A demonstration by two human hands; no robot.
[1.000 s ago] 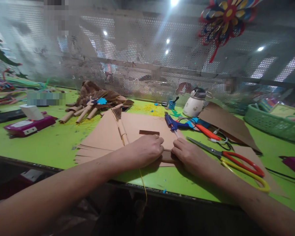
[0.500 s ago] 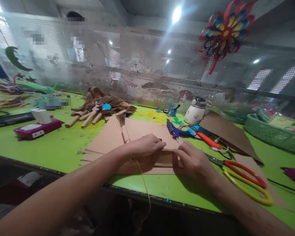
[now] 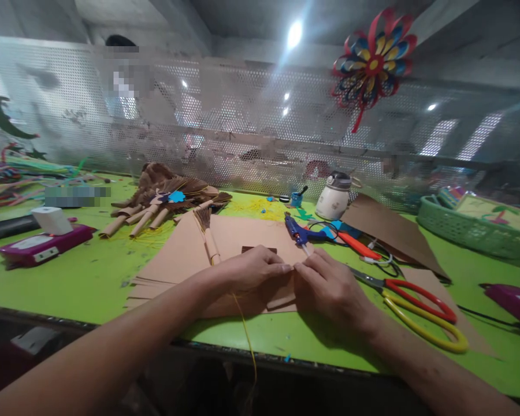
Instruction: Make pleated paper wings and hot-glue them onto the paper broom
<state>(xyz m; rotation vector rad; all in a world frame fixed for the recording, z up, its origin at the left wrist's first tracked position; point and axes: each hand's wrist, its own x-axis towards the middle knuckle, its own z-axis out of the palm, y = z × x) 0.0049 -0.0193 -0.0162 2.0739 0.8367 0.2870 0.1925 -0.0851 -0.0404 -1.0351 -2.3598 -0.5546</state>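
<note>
My left hand and my right hand meet over a stack of light brown paper sheets. Both pinch a folded piece of brown paper, thumbs and fingertips close together at its upper edge. The piece is partly hidden by my hands. Just behind my left hand lies a small dark brown strip. A rolled paper tube with a fringed end rests beside my left wrist, and yellow thread trails over the table edge. Close beyond my right hand is a blue glue gun.
Scissors with red and yellow handles lie right of my right hand. Farther back stand a white bottle and a green basket. Several paper tubes and a purple power strip are at left on the green table.
My hands have drawn together, and the paper's upper edge between them is now pinched and more covered. The dark strip shows more behind my left hand. The whole view has shifted slightly.
</note>
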